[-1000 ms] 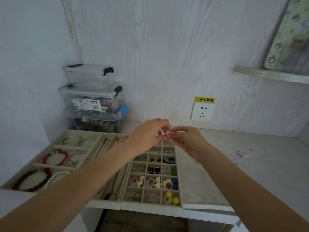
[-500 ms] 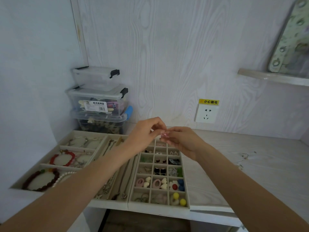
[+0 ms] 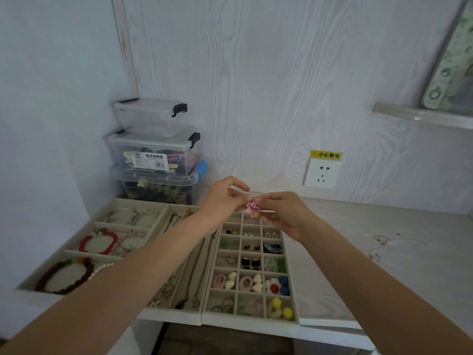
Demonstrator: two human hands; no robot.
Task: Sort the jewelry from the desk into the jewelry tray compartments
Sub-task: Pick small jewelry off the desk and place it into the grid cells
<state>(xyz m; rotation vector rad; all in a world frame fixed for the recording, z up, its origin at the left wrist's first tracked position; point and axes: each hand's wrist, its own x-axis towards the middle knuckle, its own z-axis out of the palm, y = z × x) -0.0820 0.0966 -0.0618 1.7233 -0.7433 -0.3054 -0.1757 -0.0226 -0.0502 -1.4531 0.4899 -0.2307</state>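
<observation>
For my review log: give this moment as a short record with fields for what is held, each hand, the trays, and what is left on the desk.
held item: pink flower earring, above the far end of the grid tray
left hand: pinches the earring
right hand: pinches the earring
bracelet tray: holds a red bracelet
desk: small pieces lie at the right

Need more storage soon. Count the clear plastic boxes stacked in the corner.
3, stacked at the wall left of the trays: small top box, labelled middle box, bottom box. More may hide behind.
</observation>
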